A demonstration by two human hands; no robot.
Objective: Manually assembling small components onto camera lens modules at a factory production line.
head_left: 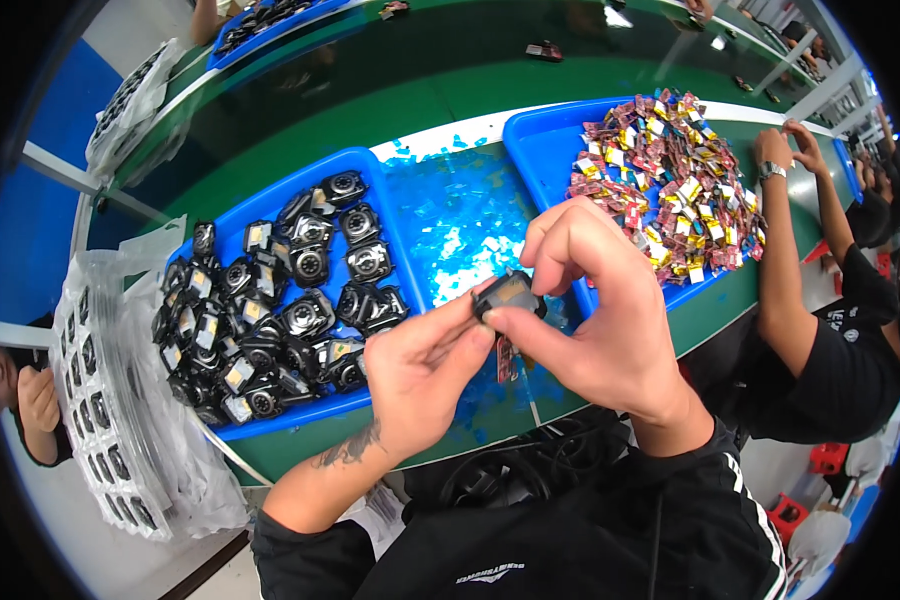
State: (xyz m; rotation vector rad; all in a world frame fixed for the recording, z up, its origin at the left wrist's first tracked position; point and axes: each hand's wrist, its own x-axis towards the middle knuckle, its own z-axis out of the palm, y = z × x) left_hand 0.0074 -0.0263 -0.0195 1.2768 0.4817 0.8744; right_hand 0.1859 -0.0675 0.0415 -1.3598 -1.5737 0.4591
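Working close above a crowded green worktop [705, 318]

From where I stand, the left blue tray [400, 235] is heaped with dark cases [310, 315], many with round backs; the right blue tray [545, 145] bears a mound of circuit pieces [660, 180] in red, yellow and white; between the trays spread shiny blue film scraps [460, 215]; in front of these the left hand [425, 365] and the right hand [600, 310] meet on one small black case [508, 292], held up off the worktop; the left thumb and fingers close on its left edge, while the right thumb presses near its lower edge and the right forefinger curls round the far side; to handle it well, I would let the left grip do the steadying, keep the right pressure light and near the rim, and leave the middle unsqueezed; the case itself is tilted, dark round its edge, with a greyish-tan patch on the face turned up; just below it shows a narrow red strip [506, 360], though I cannot tell whether it hangs from the case or lies beyond
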